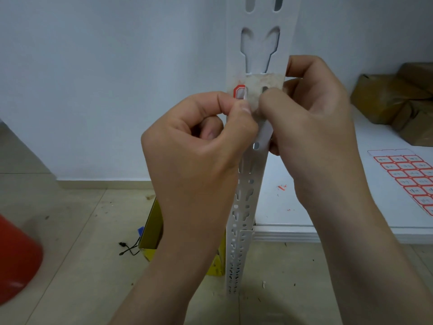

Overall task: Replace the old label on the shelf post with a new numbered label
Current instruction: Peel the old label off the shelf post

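A white slotted shelf post (262, 43) rises through the middle of the view. On it sits a worn patch of sticky residue (264, 82), with a red-bordered scrap of the old label (239, 91) at its left edge. My left hand (199, 146) pinches at that scrap with thumb and forefinger. From the right, my right hand (314, 118) wraps around the post, its thumb pressed on the residue. On the white shelf board to the right lies a sheet of red-bordered numbered labels (407, 177).
Brown taped parcels (393, 99) are piled at the back right of the shelf board (328, 207). Small red label scraps (282, 187) lie on it. A yellow box (152, 231) and a black cable (127, 248) sit on the tiled floor, with a blurred red object (16, 259) at far left.
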A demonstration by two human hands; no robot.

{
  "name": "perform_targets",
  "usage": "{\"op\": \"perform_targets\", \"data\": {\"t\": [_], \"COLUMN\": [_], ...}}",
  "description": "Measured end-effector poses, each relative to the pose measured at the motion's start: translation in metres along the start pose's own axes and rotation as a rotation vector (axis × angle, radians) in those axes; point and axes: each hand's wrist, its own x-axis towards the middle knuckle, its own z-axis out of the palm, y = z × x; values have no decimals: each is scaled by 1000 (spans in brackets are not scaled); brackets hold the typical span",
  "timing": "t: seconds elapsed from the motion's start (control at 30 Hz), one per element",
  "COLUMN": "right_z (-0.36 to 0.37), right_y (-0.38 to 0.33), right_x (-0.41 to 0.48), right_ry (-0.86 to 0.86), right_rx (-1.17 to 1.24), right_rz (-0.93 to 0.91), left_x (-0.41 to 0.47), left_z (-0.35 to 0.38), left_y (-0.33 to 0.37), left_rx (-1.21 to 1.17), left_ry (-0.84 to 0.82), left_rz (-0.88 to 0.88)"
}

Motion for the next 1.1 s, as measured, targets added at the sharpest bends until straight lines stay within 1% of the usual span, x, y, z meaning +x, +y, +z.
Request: {"op": "perform_targets", "data": {"t": [0.3, 0.67, 1.1], "right_z": [-4, -10, -11], "right_y": [0, -1, -1], "right_x": [-1, -2, -2], "right_ry": [-11, -33, -37], "right_rx": [40, -86, -106], "right_rz": [-9, -59, -59], "left_x": [-4, -5, -4], "left_z": [4, 3, 4], "left_y": [3, 2, 5], "left_rx": [-56, -28, -22], "left_ry": [5, 13, 20], "left_rz": [-39, 2, 12]}}
